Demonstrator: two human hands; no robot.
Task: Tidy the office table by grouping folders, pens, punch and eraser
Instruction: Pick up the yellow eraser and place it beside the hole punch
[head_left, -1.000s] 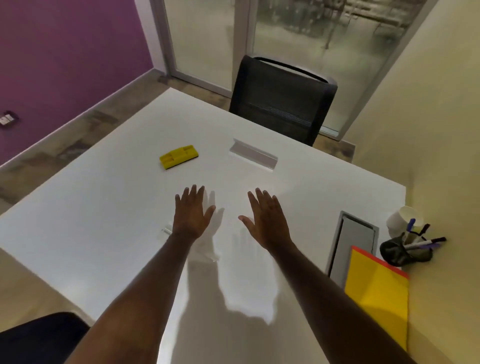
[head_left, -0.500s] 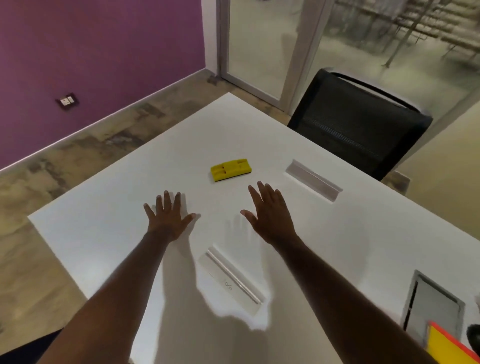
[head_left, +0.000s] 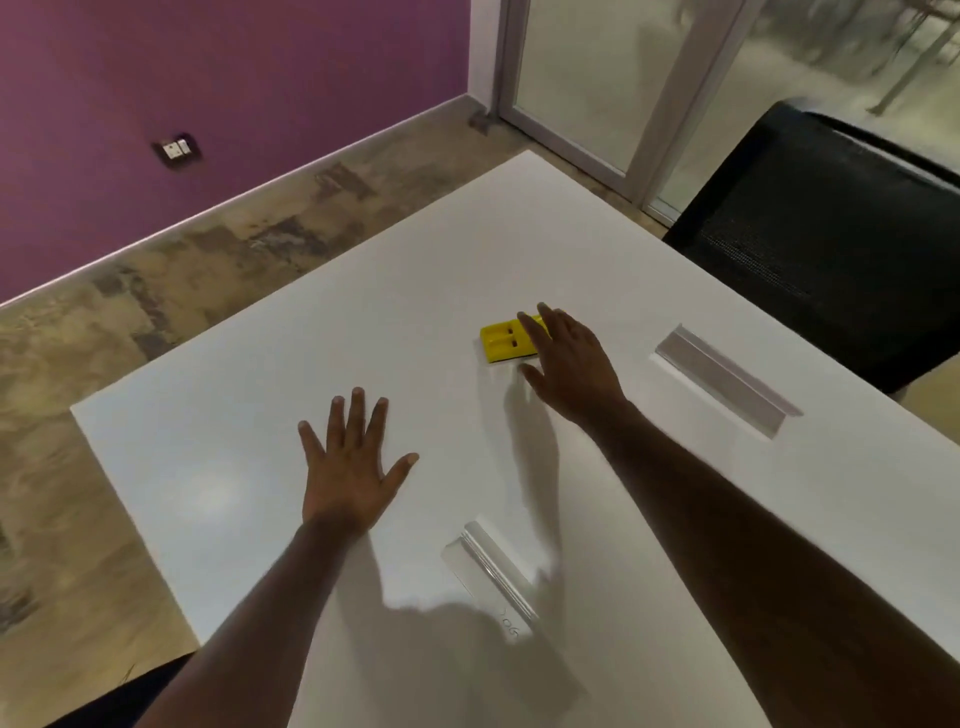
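Observation:
A flat yellow rectangular object (head_left: 504, 340) with two small slots lies on the white table (head_left: 467, 249), toward its far side. My right hand (head_left: 571, 364) is stretched out over the object's right end, fingers apart, covering part of it; no grip shows. My left hand (head_left: 350, 467) rests flat on the table nearer to me, fingers spread, with nothing in it. Folders and pens are out of view.
A grey cable slot (head_left: 724, 379) is set in the table to the right, and a clear ruler-like strip (head_left: 491, 579) lies between my forearms. A black mesh chair (head_left: 831, 234) stands at the far right edge. The table's left edge drops to the floor.
My view has swung left, so the folder and pen holder have left the frame. My right hand has reached forward onto the yellow object; my left hand has stayed spread on the table.

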